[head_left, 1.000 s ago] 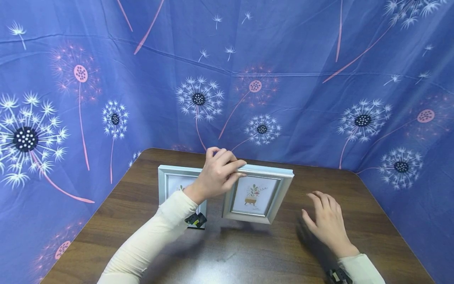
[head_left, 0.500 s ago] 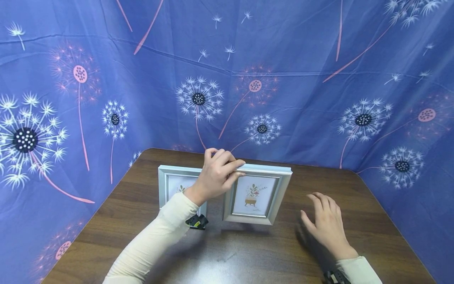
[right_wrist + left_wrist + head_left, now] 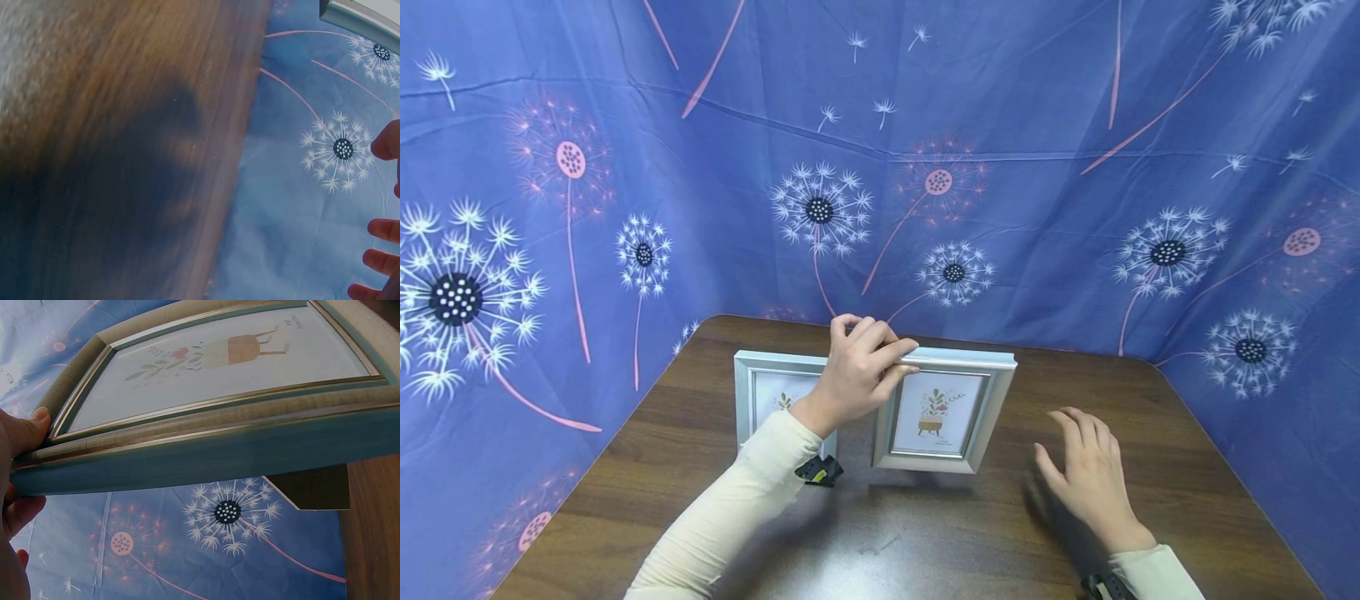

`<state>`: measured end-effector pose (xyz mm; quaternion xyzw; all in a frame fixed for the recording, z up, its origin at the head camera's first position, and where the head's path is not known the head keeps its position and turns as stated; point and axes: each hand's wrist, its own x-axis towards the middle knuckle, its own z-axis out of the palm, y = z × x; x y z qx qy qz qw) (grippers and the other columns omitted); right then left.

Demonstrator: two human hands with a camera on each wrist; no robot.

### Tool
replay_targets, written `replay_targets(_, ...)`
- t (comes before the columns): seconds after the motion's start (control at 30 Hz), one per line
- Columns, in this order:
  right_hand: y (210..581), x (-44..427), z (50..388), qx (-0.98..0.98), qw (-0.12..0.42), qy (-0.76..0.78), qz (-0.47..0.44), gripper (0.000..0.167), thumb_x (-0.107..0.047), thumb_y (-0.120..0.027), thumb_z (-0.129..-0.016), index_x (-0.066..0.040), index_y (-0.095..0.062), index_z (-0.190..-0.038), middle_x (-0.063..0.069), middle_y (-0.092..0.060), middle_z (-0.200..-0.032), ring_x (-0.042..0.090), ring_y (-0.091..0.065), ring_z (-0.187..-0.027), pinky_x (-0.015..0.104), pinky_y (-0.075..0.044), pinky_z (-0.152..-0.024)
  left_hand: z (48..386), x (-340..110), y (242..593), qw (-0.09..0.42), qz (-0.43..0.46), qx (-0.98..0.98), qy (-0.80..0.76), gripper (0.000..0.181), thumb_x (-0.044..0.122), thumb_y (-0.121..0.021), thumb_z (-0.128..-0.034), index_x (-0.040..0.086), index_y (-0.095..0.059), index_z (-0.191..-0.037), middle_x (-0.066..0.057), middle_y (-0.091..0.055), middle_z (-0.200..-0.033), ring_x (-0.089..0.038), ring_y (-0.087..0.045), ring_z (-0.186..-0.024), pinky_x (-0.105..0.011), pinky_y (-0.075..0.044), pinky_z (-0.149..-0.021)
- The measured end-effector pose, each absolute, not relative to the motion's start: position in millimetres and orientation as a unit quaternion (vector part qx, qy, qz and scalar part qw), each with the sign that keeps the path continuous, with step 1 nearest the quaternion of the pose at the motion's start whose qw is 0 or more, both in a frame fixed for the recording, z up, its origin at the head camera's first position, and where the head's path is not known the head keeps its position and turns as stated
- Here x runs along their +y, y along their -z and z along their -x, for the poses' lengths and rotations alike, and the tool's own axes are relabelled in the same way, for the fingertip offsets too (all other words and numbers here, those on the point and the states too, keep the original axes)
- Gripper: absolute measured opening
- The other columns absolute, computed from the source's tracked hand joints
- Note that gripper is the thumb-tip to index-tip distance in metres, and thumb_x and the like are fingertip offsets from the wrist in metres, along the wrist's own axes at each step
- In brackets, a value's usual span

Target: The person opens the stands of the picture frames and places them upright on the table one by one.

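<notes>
With thumb and fingers my left hand (image 3: 859, 367) pinches the top left edge of a silver-grey picture frame (image 3: 988, 417). A print of a plant in a legged brown pot shows behind its glass. The frame leans a little, with a shadow just under its bottom edge; in the left wrist view a dark piece (image 3: 312, 487) juts from behind it. A second, similar picture frame (image 3: 742, 392) stands at left, partly hidden by my left hand and sleeve. Holding nothing, my right hand (image 3: 1090, 475) hovers over the table to the right, fingers loosely bent and apart.
The brown wooden table (image 3: 880, 542) carries both frames. A blue dandelion-print cloth (image 3: 1037, 233) hangs behind the table and along both sides. Dark straps with small devices (image 3: 820, 471) sit on the wrists.
The held picture frame has turned very slightly, its top right corner shifting a touch left. Both hands stay almost where they were.
</notes>
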<state>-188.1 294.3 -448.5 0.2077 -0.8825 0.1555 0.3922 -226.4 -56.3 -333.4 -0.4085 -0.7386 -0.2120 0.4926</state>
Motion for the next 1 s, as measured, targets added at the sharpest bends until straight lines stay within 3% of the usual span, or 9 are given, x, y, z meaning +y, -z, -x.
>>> replay_targets(0.33,449,287,185,-0.883,0.386,-0.164,-0.208,0.054,-0.037,-0.051,-0.086,0.006,-0.055,-0.119,0.028,-0.053,-0.117,0.052,-0.046,-0.106,0.064,-0.035,-0.081,227,-55,336,0.494,0.410,-0.734,0.220,0.022,0.025,-0.075,-0.0840,0.009,-0.076,-0.098,0.000,-0.058,-0.083,-0.019,-0.052,-0.076,-0.053,-0.032,-0.089)
replay_targets(1.0,445,266,178,-0.892,0.356,-0.186,-0.208,0.045,-0.025,-0.055,-0.088,0.004,-0.054,-0.122,0.026,-0.051,-0.122,0.049,-0.044,-0.112,0.062,-0.032,-0.087,227,-51,336,0.490,0.403,-0.736,0.236,0.021,0.023,-0.077,-0.0831,0.008,-0.076,-0.098,-0.001,-0.059,-0.082,-0.019,-0.052,-0.076,-0.053,-0.032,-0.089)
